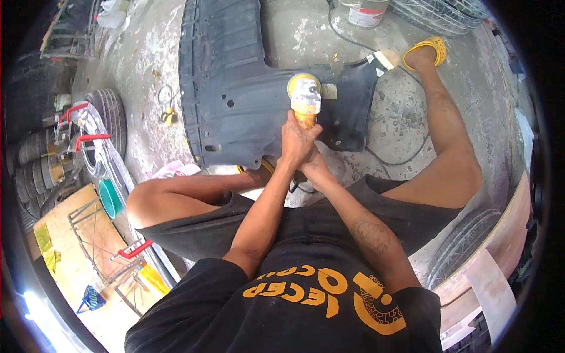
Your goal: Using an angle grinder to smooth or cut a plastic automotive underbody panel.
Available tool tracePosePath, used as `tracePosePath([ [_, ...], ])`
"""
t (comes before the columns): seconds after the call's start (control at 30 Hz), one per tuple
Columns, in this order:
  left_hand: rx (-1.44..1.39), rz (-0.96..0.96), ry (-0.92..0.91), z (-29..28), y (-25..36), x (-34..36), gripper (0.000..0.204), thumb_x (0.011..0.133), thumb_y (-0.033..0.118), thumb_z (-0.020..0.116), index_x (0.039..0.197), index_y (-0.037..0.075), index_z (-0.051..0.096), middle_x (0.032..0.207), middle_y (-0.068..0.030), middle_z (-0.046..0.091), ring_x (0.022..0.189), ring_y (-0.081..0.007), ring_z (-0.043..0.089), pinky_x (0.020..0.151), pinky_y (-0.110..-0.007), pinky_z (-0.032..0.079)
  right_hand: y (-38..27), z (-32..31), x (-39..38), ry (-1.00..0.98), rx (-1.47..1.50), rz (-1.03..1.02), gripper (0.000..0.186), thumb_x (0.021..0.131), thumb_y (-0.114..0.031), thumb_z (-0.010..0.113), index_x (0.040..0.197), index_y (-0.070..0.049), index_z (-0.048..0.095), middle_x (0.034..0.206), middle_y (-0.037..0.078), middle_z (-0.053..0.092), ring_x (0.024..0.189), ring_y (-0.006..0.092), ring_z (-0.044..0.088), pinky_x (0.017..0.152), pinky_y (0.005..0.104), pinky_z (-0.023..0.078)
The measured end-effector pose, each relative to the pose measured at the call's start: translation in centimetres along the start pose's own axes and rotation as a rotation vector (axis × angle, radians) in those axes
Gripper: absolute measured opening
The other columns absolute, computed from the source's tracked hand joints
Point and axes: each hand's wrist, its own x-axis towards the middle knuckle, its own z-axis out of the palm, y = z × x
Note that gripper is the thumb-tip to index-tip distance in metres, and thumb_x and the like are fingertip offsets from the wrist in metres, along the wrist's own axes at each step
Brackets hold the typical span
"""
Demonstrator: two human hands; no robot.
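yellow-padded sander point(305, 97) on dark plastic panel point(235, 76)

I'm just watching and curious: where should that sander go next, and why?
Probably a short glide sideways along the dark plastic panel. Both hands, left hand and right hand, grip the sander, whose yellow pad sits on the panel near its inner edge, beside a pale taped patch. Staying in one spot might gouge it.

Place: car body workshop | my floor: stained concrete floor point(147, 65) | stock: stacked tyres point(35, 170), grey bumper panel point(235, 76) laid flat | gear: red clamps point(88, 140), paint bucket point(365, 13), power cable point(406, 159)
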Motion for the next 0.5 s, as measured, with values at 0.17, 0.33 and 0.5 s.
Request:
tracePosePath([
  [0.17,-0.091,-0.020,0.030,-1.8,-0.1,-0.7,0.054,0.074,0.019,0.080,0.111,-0.008,0.052,0.101,-0.0333,0.070,0.097,-0.0486,0.069,0.086,-0.049,0.054,-0.2,0.7,0.0,-0.111,-0.066,-0.006,0.070,0.078,-0.003,0.084,0.136,-0.003,0.045,0.130,0.008,0.061,0.120,0.0187,0.059,0.101,0.0322,0.051],
  [0.33,-0.075,0.004,0.099,-2.7,-1.8,-1.1,0.055,0.073,0.023,0.079,0.110,-0.009,0.053,0.098,-0.0322,0.070,0.094,-0.0460,0.070,0.083,-0.048,0.055,-0.1,2.1,-0.3,-0.114,-0.137,0.023,0.073,0.078,-0.004,0.084,0.138,-0.004,0.043,0.133,0.008,0.058,0.123,0.0184,0.058,0.102,0.0326,0.051],
  [0.5,-0.079,0.001,0.106,-2.8,-2.4,-1.3,0.056,0.073,0.022,0.080,0.109,-0.009,0.050,0.097,-0.0345,0.069,0.093,-0.0500,0.069,0.082,-0.049,0.055,-0.5,2.5,-0.9,-0.103,-0.184,-0.008,0.073,0.079,-0.004,0.083,0.139,-0.003,0.043,0.132,0.008,0.059,0.122,0.0187,0.059,0.101,0.0333,0.052],
])
